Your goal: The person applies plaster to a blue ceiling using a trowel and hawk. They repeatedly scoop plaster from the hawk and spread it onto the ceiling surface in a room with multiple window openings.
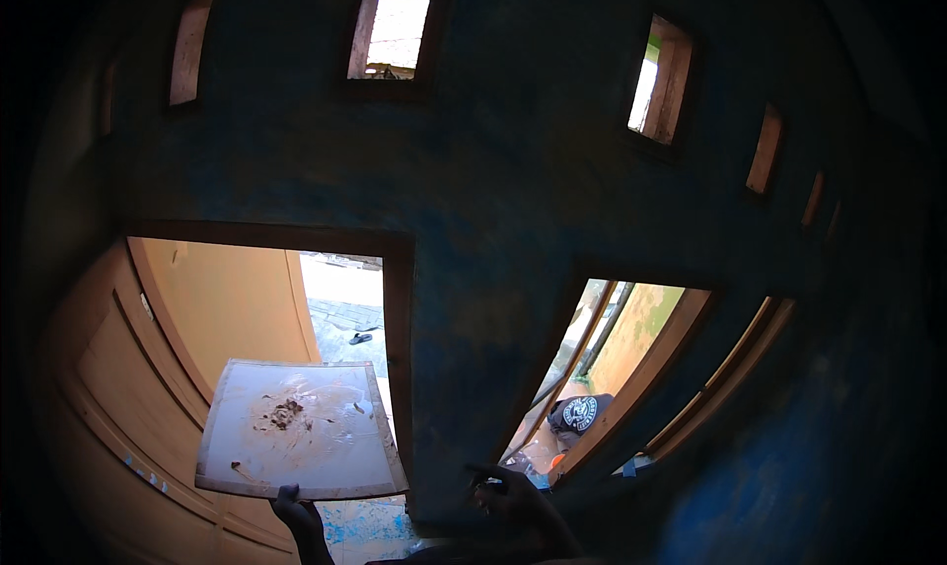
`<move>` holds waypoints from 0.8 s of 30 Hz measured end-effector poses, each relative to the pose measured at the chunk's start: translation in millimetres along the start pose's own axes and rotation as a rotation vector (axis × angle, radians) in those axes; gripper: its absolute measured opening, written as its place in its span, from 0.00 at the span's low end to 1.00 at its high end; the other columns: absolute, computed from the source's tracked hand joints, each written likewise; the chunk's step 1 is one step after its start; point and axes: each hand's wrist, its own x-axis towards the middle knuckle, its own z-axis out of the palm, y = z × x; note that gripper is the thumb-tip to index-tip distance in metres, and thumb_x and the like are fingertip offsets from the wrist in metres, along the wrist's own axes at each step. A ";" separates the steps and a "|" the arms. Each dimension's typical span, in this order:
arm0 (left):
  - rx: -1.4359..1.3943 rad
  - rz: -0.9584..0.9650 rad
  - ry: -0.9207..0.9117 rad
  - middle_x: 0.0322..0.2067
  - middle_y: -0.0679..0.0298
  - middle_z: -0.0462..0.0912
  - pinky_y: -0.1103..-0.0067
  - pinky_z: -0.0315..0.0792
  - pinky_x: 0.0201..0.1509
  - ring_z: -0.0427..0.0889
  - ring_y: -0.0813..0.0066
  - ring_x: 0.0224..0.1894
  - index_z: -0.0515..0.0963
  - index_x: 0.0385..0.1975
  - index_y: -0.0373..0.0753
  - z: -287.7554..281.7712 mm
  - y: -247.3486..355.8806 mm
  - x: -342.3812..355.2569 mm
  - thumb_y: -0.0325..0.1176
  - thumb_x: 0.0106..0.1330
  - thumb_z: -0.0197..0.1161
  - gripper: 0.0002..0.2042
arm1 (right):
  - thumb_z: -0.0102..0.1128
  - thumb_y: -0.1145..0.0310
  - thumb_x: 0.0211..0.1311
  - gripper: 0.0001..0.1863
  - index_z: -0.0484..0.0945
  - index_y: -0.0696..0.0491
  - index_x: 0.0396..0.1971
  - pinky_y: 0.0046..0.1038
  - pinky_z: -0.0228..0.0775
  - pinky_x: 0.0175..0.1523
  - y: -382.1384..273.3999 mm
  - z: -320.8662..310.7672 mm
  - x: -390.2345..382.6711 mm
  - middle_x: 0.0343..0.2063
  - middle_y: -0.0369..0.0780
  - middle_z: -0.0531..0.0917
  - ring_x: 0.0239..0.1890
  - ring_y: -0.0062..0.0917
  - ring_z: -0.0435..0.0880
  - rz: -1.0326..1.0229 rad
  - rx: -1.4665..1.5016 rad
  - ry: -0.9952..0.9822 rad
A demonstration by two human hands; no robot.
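Note:
My left hand [295,512] grips the near edge of a flat white square panel [335,456] with a narrow greyish-brown border. The thumb shows at the edge, while the other fingers are hidden beneath it. Brown flaky debris [285,415] lies around the panel's middle, with smears and a small dark piece near its left corner. The panel is held up in front of the open doorway. To its right, my right hand [508,494] is apart from it in dim light, index finger stretched out, with nothing visible in it.
A dark blue-green wall [493,368] fills the middle. At left, a wooden door [128,368] stands beside the doorway, with a sandal [361,338] on the ground outside. Through a window opening at right shows a person's dark shirt [580,414]. Blue specks [365,523] mark the floor.

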 end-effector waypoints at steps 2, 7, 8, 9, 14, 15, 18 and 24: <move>0.006 0.013 0.009 0.41 0.56 0.63 0.72 0.59 0.49 0.64 0.64 0.45 0.55 0.47 0.33 6.0 3.3 -0.9 0.28 0.39 0.47 0.28 | 0.49 0.74 0.49 0.21 0.62 0.56 0.47 0.14 0.64 0.28 0.9 6.0 -6.6 0.27 0.36 0.72 0.23 0.14 0.70 -0.025 -0.027 0.034; -0.049 -0.006 -0.036 0.40 0.55 0.64 0.72 0.61 0.48 0.65 0.63 0.45 0.55 0.47 0.32 8.8 8.5 -4.9 0.26 0.40 0.47 0.28 | 0.49 0.74 0.49 0.20 0.62 0.57 0.46 0.13 0.62 0.26 8.5 11.3 -16.9 0.24 0.35 0.71 0.22 0.13 0.69 0.021 0.038 0.129; -0.047 -0.011 -0.029 0.41 0.55 0.64 0.71 0.61 0.48 0.65 0.63 0.45 0.55 0.47 0.31 1.2 5.8 -0.7 0.26 0.40 0.47 0.28 | 0.50 0.71 0.48 0.21 0.64 0.55 0.45 0.16 0.63 0.30 14.4 9.2 -15.8 0.27 0.37 0.72 0.26 0.17 0.69 0.080 0.052 0.116; -0.044 -0.015 -0.023 0.41 0.55 0.64 0.71 0.61 0.48 0.65 0.63 0.45 0.55 0.47 0.31 -6.8 3.7 3.4 0.26 0.40 0.47 0.28 | 0.50 0.71 0.48 0.21 0.64 0.55 0.45 0.16 0.62 0.29 17.2 10.1 -16.0 0.27 0.37 0.72 0.25 0.17 0.69 0.085 0.080 0.123; -0.019 0.016 -0.050 0.40 0.56 0.64 0.71 0.60 0.49 0.65 0.63 0.45 0.55 0.47 0.31 -9.4 2.9 2.8 0.25 0.40 0.47 0.27 | 0.50 0.72 0.48 0.19 0.65 0.55 0.44 0.14 0.59 0.25 16.1 6.0 -16.0 0.25 0.35 0.71 0.22 0.13 0.67 0.091 0.120 0.140; -0.021 0.016 -0.052 0.40 0.56 0.64 0.70 0.60 0.49 0.65 0.63 0.45 0.55 0.47 0.32 -8.6 1.7 3.2 0.25 0.40 0.47 0.27 | 0.50 0.73 0.48 0.19 0.65 0.56 0.44 0.13 0.59 0.24 15.3 4.0 -15.5 0.24 0.34 0.71 0.21 0.13 0.67 0.091 0.126 0.134; -0.024 0.027 -0.039 0.40 0.56 0.64 0.70 0.59 0.50 0.64 0.63 0.45 0.55 0.47 0.31 -10.1 -5.1 8.5 0.25 0.39 0.47 0.28 | 0.51 0.70 0.49 0.20 0.64 0.58 0.44 0.12 0.60 0.22 21.2 -2.3 -12.7 0.21 0.34 0.70 0.19 0.13 0.68 0.056 0.165 0.125; 0.009 0.077 -0.048 0.42 0.56 0.62 0.70 0.56 0.52 0.61 0.63 0.47 0.54 0.48 0.32 3.8 -0.6 -2.0 0.29 0.38 0.48 0.30 | 0.51 0.70 0.49 0.18 0.66 0.57 0.42 0.12 0.58 0.20 24.7 -26.4 -14.6 0.18 0.33 0.70 0.16 0.12 0.67 -0.026 0.182 0.156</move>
